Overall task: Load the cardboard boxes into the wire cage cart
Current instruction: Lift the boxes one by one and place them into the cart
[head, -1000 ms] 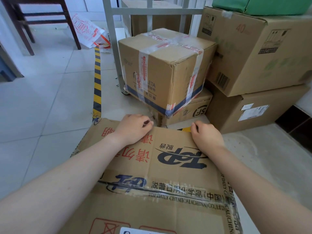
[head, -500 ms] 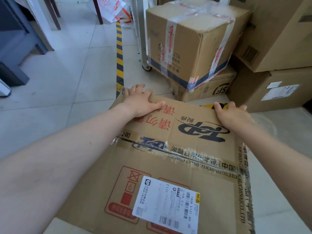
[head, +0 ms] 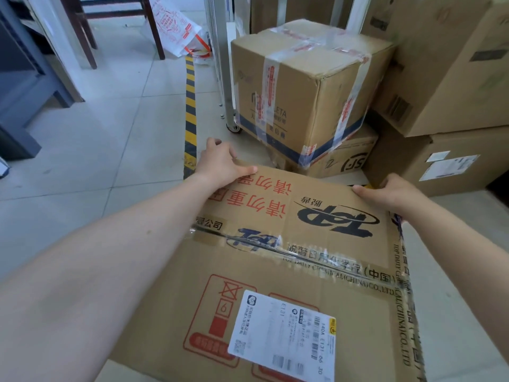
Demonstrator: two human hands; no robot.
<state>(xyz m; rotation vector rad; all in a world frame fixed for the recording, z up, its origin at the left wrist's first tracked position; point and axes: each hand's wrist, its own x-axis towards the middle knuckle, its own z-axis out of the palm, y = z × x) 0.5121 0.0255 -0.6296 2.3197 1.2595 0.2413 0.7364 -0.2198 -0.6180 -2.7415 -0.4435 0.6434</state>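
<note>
top-brand cardboard box (head: 289, 244): near centre, broad printed face up, shipping label (head: 283, 332) on its near half. the near edge runs out of view, so i cannot tell whether it rests on the floor or is off it.

left hand (head: 220, 164) grips the far-left corner, with the thumb flat on the top face and the fingers curled over the far edge. right hand (head: 391, 191) grips the far-right corner the same way, though its fingers go over the edge and are mostly hidden. both arms are reaching out nearly straight.

wire cage cart (head: 220, 64): far centre, only white uprights and one caster (head: 234, 128) show. which side is open is not visible. a taped box (head: 303, 86) sits on an sf box (head: 349, 161) just right of that caster. large cartons (head: 446, 64) are stacked far right. a hazard stripe (head: 190, 106) runs near to far on the tiles, left of the cart.

judgement, step in hand: taking hold of this box to carry it to the cart.

notes for doing it well:
- a hold on the far edge alone suits tilting or dragging, not lifting. one hand should probably go under a lower corner.
- bring the box in close before rising, because straight arms give poor control.
- do not pull on the top flaps. the centre tape looks wrinkled and may give.
- the route left of the taped box, along the stripe, looks the freer one.
- the cart is on casters and may roll when the box is pushed in.
</note>
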